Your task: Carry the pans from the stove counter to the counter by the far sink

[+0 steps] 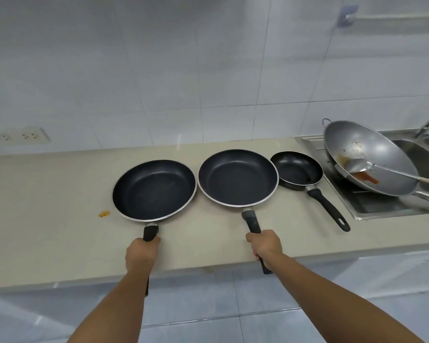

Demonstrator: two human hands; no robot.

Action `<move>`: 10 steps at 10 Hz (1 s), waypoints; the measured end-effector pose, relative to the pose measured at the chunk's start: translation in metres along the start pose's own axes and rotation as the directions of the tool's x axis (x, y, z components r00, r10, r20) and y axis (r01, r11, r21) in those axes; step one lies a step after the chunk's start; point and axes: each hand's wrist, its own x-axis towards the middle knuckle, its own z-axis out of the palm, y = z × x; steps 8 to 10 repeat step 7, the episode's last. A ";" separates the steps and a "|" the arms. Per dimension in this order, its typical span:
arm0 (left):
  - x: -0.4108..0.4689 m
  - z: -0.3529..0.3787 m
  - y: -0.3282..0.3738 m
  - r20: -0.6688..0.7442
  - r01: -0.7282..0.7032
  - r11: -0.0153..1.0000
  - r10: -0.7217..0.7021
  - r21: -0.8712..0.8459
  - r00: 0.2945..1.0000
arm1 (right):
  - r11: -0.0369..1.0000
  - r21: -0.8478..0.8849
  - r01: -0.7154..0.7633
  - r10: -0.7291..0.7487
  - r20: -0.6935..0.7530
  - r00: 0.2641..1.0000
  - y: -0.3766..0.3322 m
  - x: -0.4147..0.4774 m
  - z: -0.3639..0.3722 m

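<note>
soft even light, faint shadows, wide-angle bowing, slight blur

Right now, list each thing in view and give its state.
left pan: empty, handle gripped by left hand
middle pan: empty, handle gripped by right hand
small pan: on counter, untouched
wok: tilted in sink, sauce-stained, spatula inside

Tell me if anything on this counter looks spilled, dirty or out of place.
Yes. A small orange smear sits on the counter, left of the left pan. The steel wok leans tilted in the sink with reddish sauce pooled in it and a spatula resting inside. The three black pans look clean.
</note>
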 end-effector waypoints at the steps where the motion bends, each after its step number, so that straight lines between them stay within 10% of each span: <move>1: 0.002 0.001 0.001 0.000 0.007 1.000 -0.007 -0.008 1.000 | 1.000 0.013 -0.020 0.020 0.017 1.000 0.001 0.003 0.007; 10: -0.038 0.011 0.062 -0.148 -0.147 0.940 0.200 0.309 0.969 | 0.985 -0.162 0.051 -0.008 0.256 0.967 -0.010 0.022 -0.020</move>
